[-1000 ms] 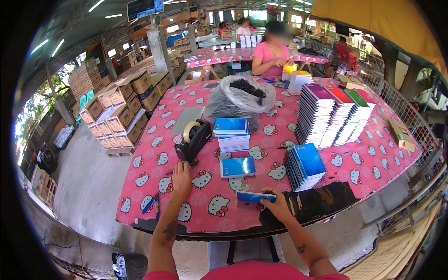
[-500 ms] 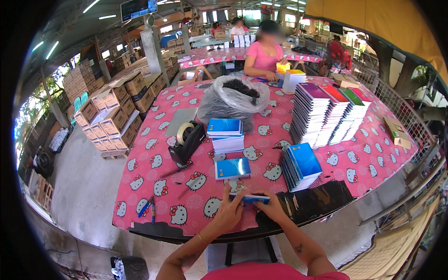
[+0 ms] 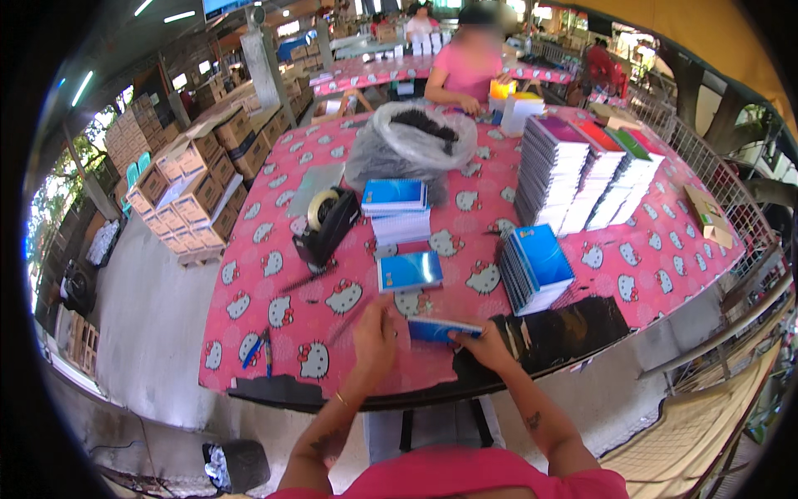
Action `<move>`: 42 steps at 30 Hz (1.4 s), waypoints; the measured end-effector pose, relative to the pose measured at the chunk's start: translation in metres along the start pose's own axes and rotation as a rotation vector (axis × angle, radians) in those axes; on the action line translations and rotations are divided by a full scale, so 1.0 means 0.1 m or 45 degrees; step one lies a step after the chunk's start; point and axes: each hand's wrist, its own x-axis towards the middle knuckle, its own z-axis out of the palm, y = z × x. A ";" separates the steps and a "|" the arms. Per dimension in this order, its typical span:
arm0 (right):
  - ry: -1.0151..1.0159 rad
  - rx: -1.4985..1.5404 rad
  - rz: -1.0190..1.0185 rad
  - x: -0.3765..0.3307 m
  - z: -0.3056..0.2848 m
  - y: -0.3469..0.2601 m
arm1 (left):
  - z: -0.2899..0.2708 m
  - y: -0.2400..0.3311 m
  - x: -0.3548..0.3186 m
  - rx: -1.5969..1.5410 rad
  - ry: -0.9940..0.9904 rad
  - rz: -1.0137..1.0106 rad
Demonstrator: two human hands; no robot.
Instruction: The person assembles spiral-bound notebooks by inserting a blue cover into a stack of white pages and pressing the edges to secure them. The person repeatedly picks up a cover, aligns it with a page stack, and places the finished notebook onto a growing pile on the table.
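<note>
At five o'clock, a notebook (image 3: 434, 330) is being gripped by the right hand (image 3: 489, 346). The left hand (image 3: 374, 339) is being blurred, grip untellable.

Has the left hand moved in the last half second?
Yes: judged against the tape dispenser, the left hand has shifted left, away from the held notebook.

workshop: stacked cartons (image 3: 194, 203), notebook piles (image 3: 536, 270)

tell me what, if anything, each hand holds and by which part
Right hand: a blue notebook, by its right end. Left hand: too blurred to tell.
</note>
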 end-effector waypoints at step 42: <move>0.033 0.089 -0.034 -0.06 0.01 -0.21 | -0.19 -0.08 0.35 0.104 -0.499 0.396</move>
